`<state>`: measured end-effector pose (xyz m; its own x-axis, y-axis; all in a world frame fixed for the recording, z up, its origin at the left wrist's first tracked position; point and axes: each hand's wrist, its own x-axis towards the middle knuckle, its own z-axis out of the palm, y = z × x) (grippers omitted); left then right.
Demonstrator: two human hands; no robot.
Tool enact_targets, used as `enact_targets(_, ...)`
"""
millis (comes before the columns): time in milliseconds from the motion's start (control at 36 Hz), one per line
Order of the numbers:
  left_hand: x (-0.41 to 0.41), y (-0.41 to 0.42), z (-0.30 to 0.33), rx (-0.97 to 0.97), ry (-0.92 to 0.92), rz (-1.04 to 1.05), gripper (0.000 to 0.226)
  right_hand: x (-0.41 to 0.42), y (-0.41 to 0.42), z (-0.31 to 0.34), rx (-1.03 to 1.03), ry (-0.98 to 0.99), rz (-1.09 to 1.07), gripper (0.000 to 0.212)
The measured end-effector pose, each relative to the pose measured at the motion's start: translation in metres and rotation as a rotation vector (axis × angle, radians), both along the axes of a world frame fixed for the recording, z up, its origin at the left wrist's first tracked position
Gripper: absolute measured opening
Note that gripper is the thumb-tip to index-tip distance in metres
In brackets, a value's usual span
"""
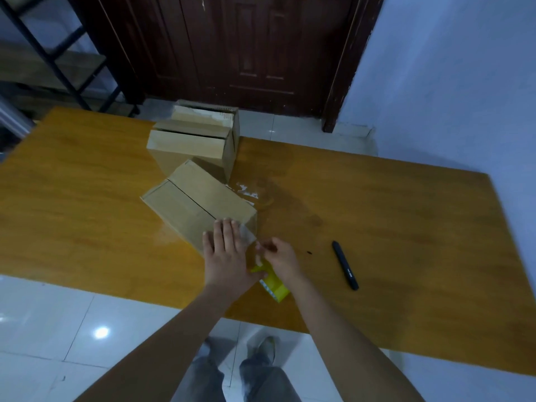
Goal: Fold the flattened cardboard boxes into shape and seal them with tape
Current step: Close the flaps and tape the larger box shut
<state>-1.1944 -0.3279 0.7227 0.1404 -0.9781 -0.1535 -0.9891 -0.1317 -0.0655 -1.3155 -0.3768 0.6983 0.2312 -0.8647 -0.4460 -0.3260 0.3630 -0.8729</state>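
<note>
While the left hand [224, 250] presses flat-fingered on the near box [197, 204] end, the tape [248, 235] runs from its fingertips toward the right hand [280, 255], which pinches it beside the roll [275, 287]

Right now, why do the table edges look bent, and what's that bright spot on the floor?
Head view: the wide-angle lens bows the table edges; the bright spot is lamp glare on glossy floor tiles; lighting is dim and bluish; the hands look slightly soft.
</note>
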Motion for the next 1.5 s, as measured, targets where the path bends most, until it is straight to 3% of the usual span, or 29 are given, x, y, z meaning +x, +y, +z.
enact_targets(56, 0.006, -0.002, 0.003, -0.087, 0.015, -0.041, 0.113, -0.001, 0.0, -0.004, -0.026, 0.011, -0.013, 0.02)
enact_targets(167, 0.034, -0.007, 0.009, -0.32, 0.14, -0.098, 0.061, 0.001, 0.005, -0.007, -0.029, 0.032, -0.002, 0.01)
enact_targets(361, 0.044, -0.025, 0.008, -0.31, 0.178, -0.046, 0.036, -0.002, 0.01, -0.007, -0.082, 0.067, -0.005, 0.009)
enact_targets(639, 0.043, -0.028, -0.001, -0.377, 0.093, -0.07, 0.038, 0.001, 0.02, -0.012, -0.128, 0.046, -0.067, 0.023)
enact_targets(806, 0.041, -0.028, -0.005, -0.398, 0.031, -0.071, 0.042, 0.006, 0.026, -0.013, -0.2, 0.1, -0.062, 0.01)
enact_targets(972, 0.044, -0.025, -0.005, -0.441, 0.038, -0.048, 0.036, -0.005, 0.043, -0.028, -0.36, 0.22, -0.106, 0.013)
enact_targets(1194, 0.041, -0.026, -0.006, -0.42, 0.009, -0.039, 0.039, -0.007, 0.034, -0.022, -0.295, 0.225, -0.119, 0.013)
enact_targets(1333, 0.037, -0.028, -0.002, -0.329, -0.012, 0.003, 0.05, -0.01, 0.03, -0.024, -0.275, 0.229, -0.098, 0.013)
enact_targets(1500, 0.036, -0.027, 0.0, -0.161, -0.03, 0.046, 0.079, -0.008, 0.03, -0.022, -0.275, 0.261, -0.035, 0.015)
